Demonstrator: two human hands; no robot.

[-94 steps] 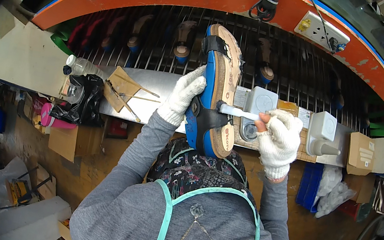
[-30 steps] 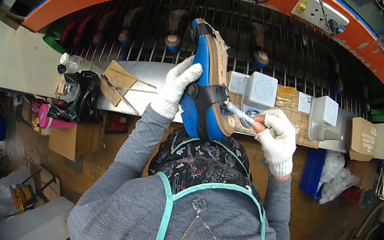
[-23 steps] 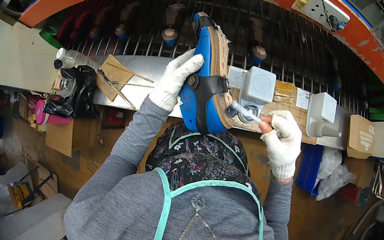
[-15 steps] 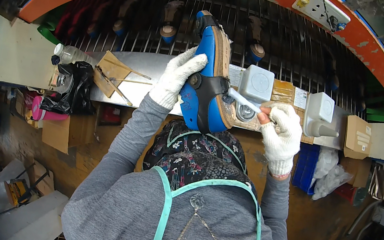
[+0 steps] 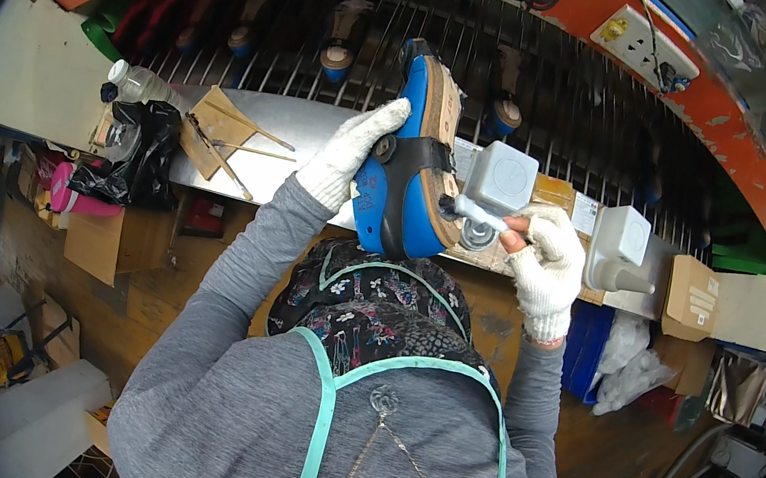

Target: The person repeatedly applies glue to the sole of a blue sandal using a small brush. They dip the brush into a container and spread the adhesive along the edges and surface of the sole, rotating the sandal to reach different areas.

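Note:
My left hand [image 5: 346, 154], in a white knitted glove, grips the side of a blue shoe [image 5: 425, 218] with a black strap. The shoe is raised over the bench edge, with its tan sole turned to the right. In my right hand [image 5: 548, 272], whose glove leaves fingertips bare, a white-handled brush [image 5: 481, 212] is pinched between thumb and fingers. The brush's dark bristles are at the heel end of the sole and appear to touch it. Just beyond the brush sits a small round clear dish [image 5: 476, 234], partly hidden by the handle.
White square containers [image 5: 503, 175] [image 5: 621, 236] stand at the right beside a cardboard box [image 5: 691, 298]. Brushes lie on cardboard [image 5: 215, 132] at the left, near a black plastic bag [image 5: 139, 156] and clear bottle [image 5: 142, 84]. Behind, several shoes rest on a metal-bar rack [image 5: 383, 57].
The brush has moved slightly down along the heel edge, its bristles now closer against it. My left hand keeps its hold on the shoe. The whole view has shifted a little.

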